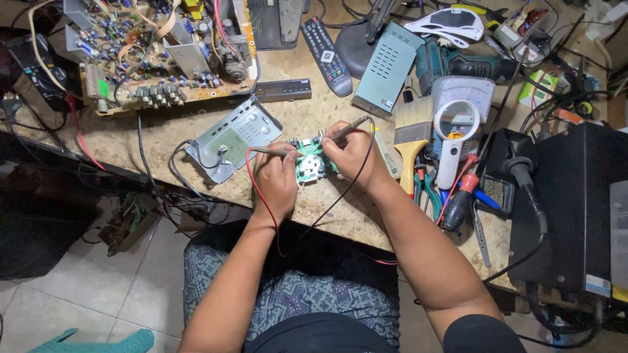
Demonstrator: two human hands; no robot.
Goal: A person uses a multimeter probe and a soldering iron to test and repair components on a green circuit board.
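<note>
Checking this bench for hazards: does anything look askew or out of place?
Mostly clutter. The grey metal panel juts past the speckled worktop edge, wires dangling. Both hands, left and right, hold probes on the small green circuit board.

Both hands forward, fingers closed in pinch grips.
Left hand [276,178] and right hand [350,155] sit close together; forearms bare, converging from the near edge.

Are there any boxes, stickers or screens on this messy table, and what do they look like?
Small box: far right of the table, among cables, green and white, rectangular.
Stickers: low on the black box at the right edge, one small and pale, one yellow at the corner.
Meter dial: behind the white magnifier, a pale window, not a lit screen.
</note>
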